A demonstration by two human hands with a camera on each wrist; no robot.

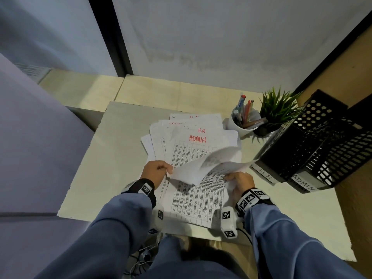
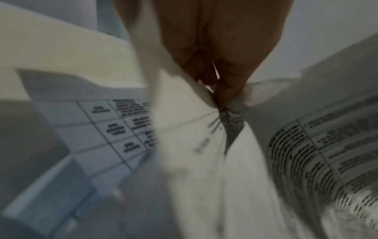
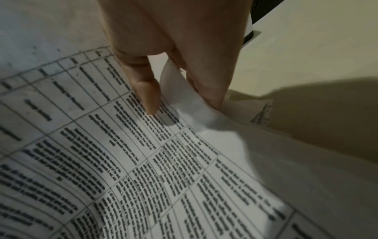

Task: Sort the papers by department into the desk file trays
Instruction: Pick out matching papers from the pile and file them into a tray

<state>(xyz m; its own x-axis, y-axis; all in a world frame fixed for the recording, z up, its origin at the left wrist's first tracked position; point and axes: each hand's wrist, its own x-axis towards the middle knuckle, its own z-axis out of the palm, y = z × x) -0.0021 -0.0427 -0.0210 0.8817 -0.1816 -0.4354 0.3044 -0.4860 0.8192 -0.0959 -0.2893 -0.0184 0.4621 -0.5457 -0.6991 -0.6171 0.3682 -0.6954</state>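
A person stands at a pale desk, both sleeved arms reaching over a loose pile of papers fanned across its middle. The exposed top sheet of the pile bears a printed table and the red handwritten word "ADMIN"; the sheet just behind it shows "H.R" in red, and further red lettering peeks from the sheets at the back. Above the near part of the pile, a lifted sheet curls in the air, held at both ends. The left hand pinches its left edge between thumb and curled fingers; the left wrist view shows the fingers bunched tight on crumpled paper, though motion blur makes the exact hold hard to read. The right hand grips the sheet's right edge, and the right wrist view shows the thumb on top of the printed side with the fingers beneath the paper.

At the desk's right edge, well apart from the pile, stands a stack of black perforated file trays, set at an angle, with white front labels reading "H R" and "ADMIN". The lifted sheet's right corner comes near the lower tray's front. Behind the pile, a white cup of pens stands just beside a small green potted plant.
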